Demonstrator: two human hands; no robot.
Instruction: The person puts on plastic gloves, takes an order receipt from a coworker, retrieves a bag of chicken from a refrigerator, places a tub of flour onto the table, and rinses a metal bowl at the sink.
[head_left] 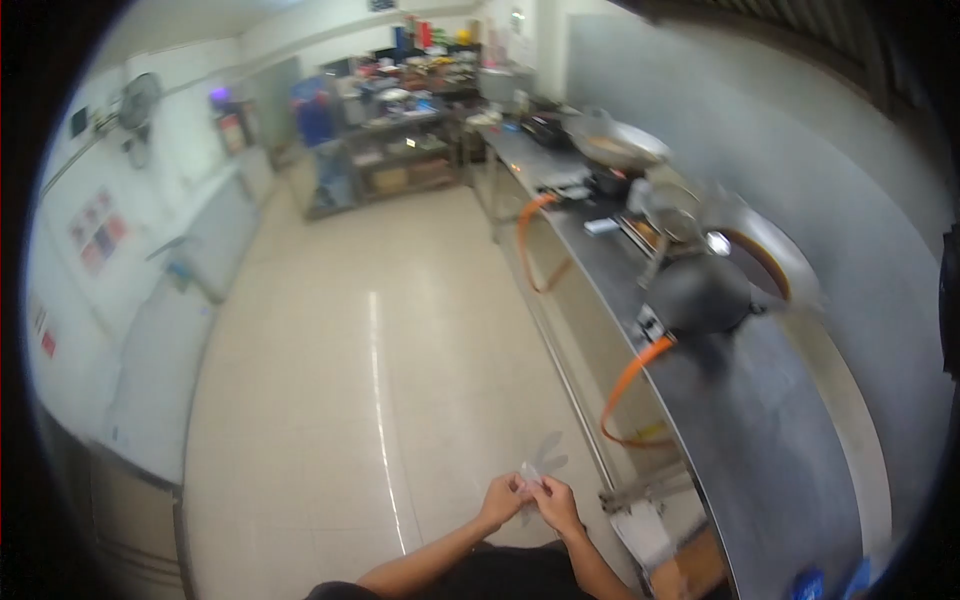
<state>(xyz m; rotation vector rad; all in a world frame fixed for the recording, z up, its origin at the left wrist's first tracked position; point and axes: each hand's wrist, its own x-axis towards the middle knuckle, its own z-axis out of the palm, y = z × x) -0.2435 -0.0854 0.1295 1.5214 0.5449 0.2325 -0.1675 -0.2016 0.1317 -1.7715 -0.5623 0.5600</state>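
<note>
One broad, pale tiled floor (pixel 290 350) stretches ahead, with a long grey metal counter (pixel 770 440) along its right side. On the counter sits a dark round wok (pixel 695 293), and a bright orange hose (pixel 618 395) loops down just beside it. Low over the floor — near the counter — the left hand (pixel 503 500) and right hand (pixel 556 503) come together, fingertips pinched on a small, translucent, filmy piece (pixel 530 472), its outline blurred.

There are, by my count, two bare hands (pixel 503 498) (pixel 557 502), two orange hoses (pixel 522 240) (pixel 618 388), one wall fan (pixel 139 100) and one held clear item (pixel 529 473).
</note>
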